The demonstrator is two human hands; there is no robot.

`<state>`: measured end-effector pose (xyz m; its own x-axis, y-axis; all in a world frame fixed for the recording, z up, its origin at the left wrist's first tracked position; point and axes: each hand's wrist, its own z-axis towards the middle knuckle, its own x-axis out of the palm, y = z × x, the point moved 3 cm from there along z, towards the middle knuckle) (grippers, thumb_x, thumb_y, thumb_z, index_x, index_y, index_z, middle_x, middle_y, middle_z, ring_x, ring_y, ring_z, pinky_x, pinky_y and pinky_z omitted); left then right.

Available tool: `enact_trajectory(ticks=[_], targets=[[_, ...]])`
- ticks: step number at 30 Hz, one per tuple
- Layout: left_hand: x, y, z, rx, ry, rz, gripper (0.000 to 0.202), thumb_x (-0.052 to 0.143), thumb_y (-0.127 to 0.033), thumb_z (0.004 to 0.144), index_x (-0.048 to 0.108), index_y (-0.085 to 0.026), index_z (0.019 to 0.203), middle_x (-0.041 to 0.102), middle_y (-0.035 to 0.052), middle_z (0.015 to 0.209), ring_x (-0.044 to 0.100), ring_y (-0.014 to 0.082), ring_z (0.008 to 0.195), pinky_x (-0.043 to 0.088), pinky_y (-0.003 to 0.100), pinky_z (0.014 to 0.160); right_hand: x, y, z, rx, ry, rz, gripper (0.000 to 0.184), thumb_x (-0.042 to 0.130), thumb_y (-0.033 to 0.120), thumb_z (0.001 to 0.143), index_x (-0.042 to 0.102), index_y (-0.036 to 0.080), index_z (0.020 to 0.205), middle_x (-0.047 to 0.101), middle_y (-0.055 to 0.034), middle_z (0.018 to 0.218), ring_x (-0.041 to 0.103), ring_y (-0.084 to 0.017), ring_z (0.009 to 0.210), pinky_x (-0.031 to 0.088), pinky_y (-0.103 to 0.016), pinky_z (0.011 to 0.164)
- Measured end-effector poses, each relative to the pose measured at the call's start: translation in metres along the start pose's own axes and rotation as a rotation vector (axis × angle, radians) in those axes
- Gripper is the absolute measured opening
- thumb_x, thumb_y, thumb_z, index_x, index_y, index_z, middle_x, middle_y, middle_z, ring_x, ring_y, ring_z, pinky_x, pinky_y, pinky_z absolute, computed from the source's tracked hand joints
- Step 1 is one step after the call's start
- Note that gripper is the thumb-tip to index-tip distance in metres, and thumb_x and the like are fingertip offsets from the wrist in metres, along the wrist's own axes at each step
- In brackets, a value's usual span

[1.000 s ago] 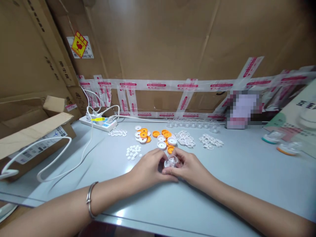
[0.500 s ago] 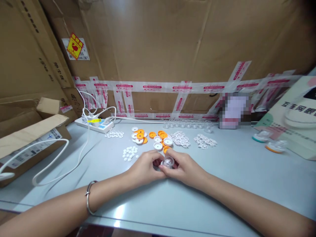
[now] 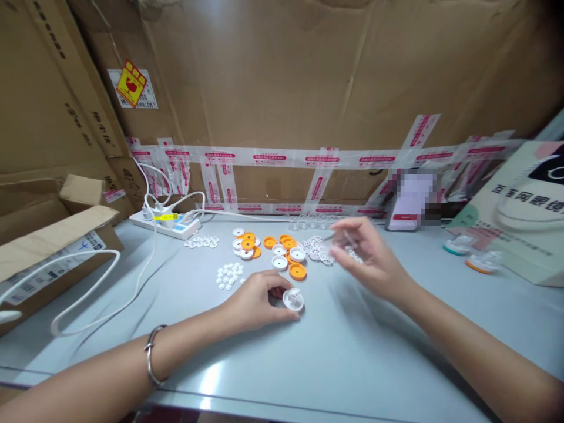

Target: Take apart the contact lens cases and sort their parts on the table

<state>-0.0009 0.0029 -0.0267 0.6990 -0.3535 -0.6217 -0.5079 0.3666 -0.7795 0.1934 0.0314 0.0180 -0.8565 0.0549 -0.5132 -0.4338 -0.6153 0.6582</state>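
Note:
My left hand [image 3: 259, 299] grips a white round base [image 3: 294, 301] by its rim, thumb in front and fingers behind, just above the table. A small whitish part stands up in the middle of that base. To the right and farther back, my right hand [image 3: 365, 252] is raised and blurred by motion, its thumb and fingers curled round a clear plastic cover [image 3: 328, 249]. Behind my hands lie orange discs [image 3: 298, 271] and white discs [image 3: 279, 262] with raised rims. White openwork pieces [image 3: 316, 249] lie partly behind the right hand.
Small white caps [image 3: 230, 275] lie left of the discs. Clear cups [image 3: 304, 222] line the back edge. A power strip [image 3: 167, 225] with white cables and an open carton [image 3: 57, 258] occupy the left. A phone [image 3: 408, 202], two finished-looking clear-topped pieces [image 3: 483, 262] and a printed bag [image 3: 524, 217] stand right.
My right hand has left the left hand, moving right and away from me with the clear cover. The white base in my left hand is now uncovered.

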Motion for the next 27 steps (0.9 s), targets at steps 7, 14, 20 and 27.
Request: enact_trajectory(ticks=[7, 14, 20, 27], targets=[[-0.002, 0.002, -0.001, 0.038, 0.027, 0.011, 0.022, 0.069, -0.027, 0.066, 0.062, -0.015, 0.083, 0.058, 0.0015, 0.081, 0.052, 0.0128, 0.074, 0.04, 0.023, 0.066, -0.054, -0.097, 0.026, 0.281, -0.192, -0.531, 0.031, 0.056, 0.044, 0.075, 0.052, 0.021, 0.096, 0.061, -0.0077, 0.088, 0.056, -0.023, 0.079, 0.041, -0.035, 0.067], [-0.003, 0.003, -0.002, 0.062, 0.047, 0.031, 0.023, 0.069, -0.028, 0.067, 0.061, -0.016, 0.086, 0.058, 0.0015, 0.082, 0.051, 0.013, 0.074, 0.04, 0.023, 0.066, -0.043, -0.136, 0.028, 0.275, 0.036, -1.045, 0.042, 0.052, 0.034, 0.078, 0.05, 0.014, 0.116, 0.064, -0.0132, 0.097, 0.052, -0.031, 0.091, 0.035, -0.037, 0.071], [-0.003, 0.003, -0.002, 0.077, 0.052, 0.031, 0.023, 0.068, -0.028, 0.068, 0.061, -0.017, 0.086, 0.058, 0.0014, 0.083, 0.052, 0.013, 0.075, 0.04, 0.023, 0.067, -0.038, -0.132, 0.028, 0.265, 0.068, -1.143, 0.032, 0.051, 0.035, 0.078, 0.055, 0.016, 0.105, 0.064, -0.012, 0.098, 0.049, -0.031, 0.092, 0.033, -0.037, 0.07], [-0.002, 0.004, -0.002, 0.085, 0.051, 0.038, 0.022, 0.068, -0.028, 0.068, 0.061, -0.017, 0.087, 0.058, 0.0015, 0.083, 0.052, 0.0132, 0.076, 0.04, 0.024, 0.067, -0.039, -0.139, 0.023, 0.262, 0.027, -1.198, 0.034, 0.049, 0.037, 0.079, 0.057, 0.017, 0.105, 0.057, -0.0131, 0.102, 0.046, -0.029, 0.094, 0.034, -0.037, 0.072]])
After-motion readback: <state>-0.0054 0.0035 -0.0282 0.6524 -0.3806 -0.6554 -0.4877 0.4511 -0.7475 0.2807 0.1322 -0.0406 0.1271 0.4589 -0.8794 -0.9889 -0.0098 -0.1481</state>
